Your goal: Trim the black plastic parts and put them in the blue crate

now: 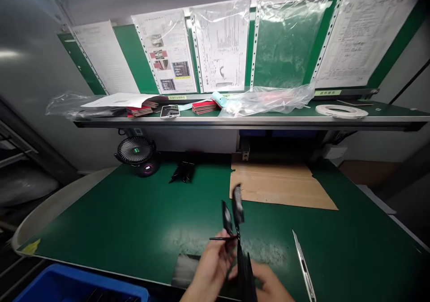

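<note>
Both my hands are low at the front edge of the green worktable (127, 221). My left hand (210, 266) is closed, pinching a thin black stick-like piece (220, 238) that points left. My right hand (268, 284) is closed around a bundle of flat black parts (243, 270). Two black oval flaps (233, 210) rise from between the hands, blurred by motion. A small dark transparent sheet (183, 268) lies just left of my left hand.
A metal blade-like tool (304, 266) lies right of my hands. Flat cardboard (278, 185) lies behind, black parts (183, 171) and a small fan (137, 154) at the back. The shelf holds a phone (169, 111), red stacks (204, 106), plastic bags (268, 99), a tape roll (341, 111). A blue bin (80, 286) sits lower left.
</note>
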Motion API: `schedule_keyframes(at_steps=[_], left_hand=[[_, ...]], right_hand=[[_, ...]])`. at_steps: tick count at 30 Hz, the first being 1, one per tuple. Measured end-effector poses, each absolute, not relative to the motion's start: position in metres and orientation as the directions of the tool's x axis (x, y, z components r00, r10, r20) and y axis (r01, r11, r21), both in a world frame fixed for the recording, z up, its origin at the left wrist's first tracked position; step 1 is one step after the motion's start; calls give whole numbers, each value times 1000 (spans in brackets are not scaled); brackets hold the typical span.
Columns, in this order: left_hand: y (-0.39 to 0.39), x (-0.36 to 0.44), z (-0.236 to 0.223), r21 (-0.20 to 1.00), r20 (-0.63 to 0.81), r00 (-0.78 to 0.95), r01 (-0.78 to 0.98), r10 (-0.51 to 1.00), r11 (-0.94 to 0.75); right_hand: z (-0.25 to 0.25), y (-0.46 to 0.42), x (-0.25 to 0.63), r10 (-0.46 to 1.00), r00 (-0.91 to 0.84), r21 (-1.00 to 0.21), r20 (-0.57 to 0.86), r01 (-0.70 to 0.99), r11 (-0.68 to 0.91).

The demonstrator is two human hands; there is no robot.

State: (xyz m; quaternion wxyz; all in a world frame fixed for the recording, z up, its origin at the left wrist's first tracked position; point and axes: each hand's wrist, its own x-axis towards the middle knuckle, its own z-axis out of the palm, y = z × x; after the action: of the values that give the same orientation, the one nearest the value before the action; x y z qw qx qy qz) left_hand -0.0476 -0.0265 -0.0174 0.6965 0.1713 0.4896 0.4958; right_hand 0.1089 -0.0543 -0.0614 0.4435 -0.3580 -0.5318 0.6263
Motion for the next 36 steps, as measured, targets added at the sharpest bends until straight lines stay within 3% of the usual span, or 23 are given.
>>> schedule_keyframes(at_steps=[2,4,6,9,11,13,15,16,17,19,21,24,26,28,31,32,34,36], left_hand=[[-23,-57,-8,865,-368,-81,-395,926,309],[-20,-64,-2,965,-237,-41,-125,971,230],[-18,-66,0,978,-184,33,105,982,180],[-18,-64,-1,953,-166,1,256,986,160],[-21,-63,0,942,-17,6,335,1000,14],[-28,-65,3,873,198,214,406,957,-271],[-35,-66,3,786,273,457,402,847,-470],[-38,-67,1,774,263,497,403,827,-488],[-39,-67,-1,790,243,458,417,855,-448],[-39,-65,-8,899,157,221,372,962,-232],[-34,-63,-13,990,-37,11,138,999,35],[-28,-61,-13,934,-299,-13,-211,954,289],[-27,-61,-12,898,-363,-27,-277,931,342],[-29,-65,-12,923,-337,-76,-222,938,314],[-35,-75,-18,994,-76,-135,72,988,87],[-38,-79,-19,984,42,-114,176,993,-21],[-40,-84,-19,934,219,-53,301,974,-194],[-40,-83,-14,930,209,-48,319,977,-183]], right_hand=[[-50,-46,123,962,-261,-940,-75,-304,-156],[-30,-39,136,977,-195,-889,-90,-426,-167],[-8,-35,143,980,-200,-920,11,-387,-69],[5,-29,140,957,-249,-971,150,-222,95],[-5,-22,135,977,-205,-973,52,-233,3],[-25,-13,131,977,-150,-946,-149,-265,-185],[-47,-3,132,956,-119,-928,-267,-236,-288],[-56,1,134,955,-99,-934,-280,-201,-294],[-64,7,136,960,-59,-945,-275,-165,-281],[-76,18,143,967,54,-966,-251,-79,-246],[-82,27,149,968,161,-980,-194,13,-199],[-81,28,150,965,246,-987,-95,103,-124],[-75,15,142,963,267,-987,-45,138,-84],[-68,-6,130,981,170,-991,-99,78,-113],[-62,-40,111,884,-363,-874,-296,-272,-404],[-61,-48,107,796,-536,-771,-281,-368,-520],[-61,-57,103,698,-692,-626,-182,-466,-625],[-56,-58,106,691,-714,-684,-117,-446,-577]])
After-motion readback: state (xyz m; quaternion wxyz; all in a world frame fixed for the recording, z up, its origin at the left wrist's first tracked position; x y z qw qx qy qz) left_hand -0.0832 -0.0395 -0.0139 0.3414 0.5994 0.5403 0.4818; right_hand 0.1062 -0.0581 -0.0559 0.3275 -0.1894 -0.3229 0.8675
